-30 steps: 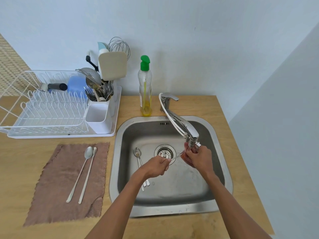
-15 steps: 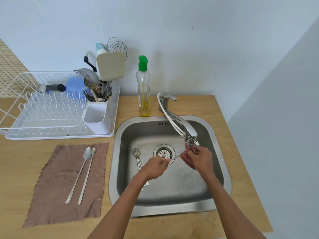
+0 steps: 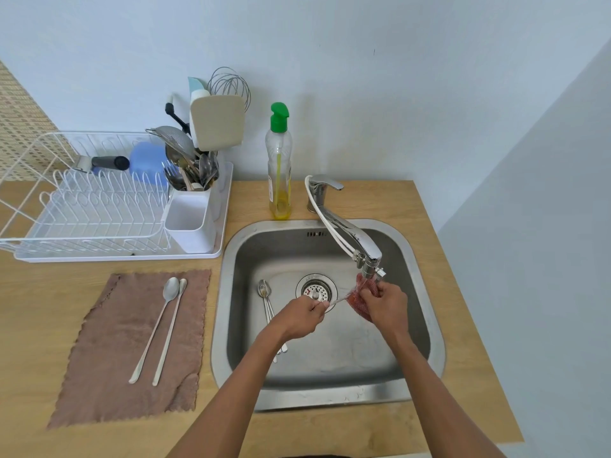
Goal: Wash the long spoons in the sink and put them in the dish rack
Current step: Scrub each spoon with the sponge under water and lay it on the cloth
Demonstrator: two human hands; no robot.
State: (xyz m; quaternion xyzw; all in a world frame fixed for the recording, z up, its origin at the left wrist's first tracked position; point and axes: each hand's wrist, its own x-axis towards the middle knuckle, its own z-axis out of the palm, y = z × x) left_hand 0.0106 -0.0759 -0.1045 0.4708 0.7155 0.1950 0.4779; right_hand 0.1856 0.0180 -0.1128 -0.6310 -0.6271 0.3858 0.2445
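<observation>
Head view, right of centre: your left hand (image 3: 299, 317) pinches one end of a long spoon (image 3: 339, 300) over the sink (image 3: 220, 325), fingers curled tight. Your right hand (image 3: 385, 307) grips a red mesh scrubber (image 3: 358, 300) around the other end, under the tap (image 3: 350, 236). Two more spoons (image 3: 165, 325) lie on the brown cloth (image 3: 109, 358), lower left. The dish rack (image 3: 92, 209) stands upper left.

A clear plastic soap bottle with a green cap (image 3: 279, 166) (yellow liquid low inside) stands upper centre on the light wooden counter (image 3: 396, 206); a brown scalloped-edge cloth (image 3: 109, 352) lies lower left.
</observation>
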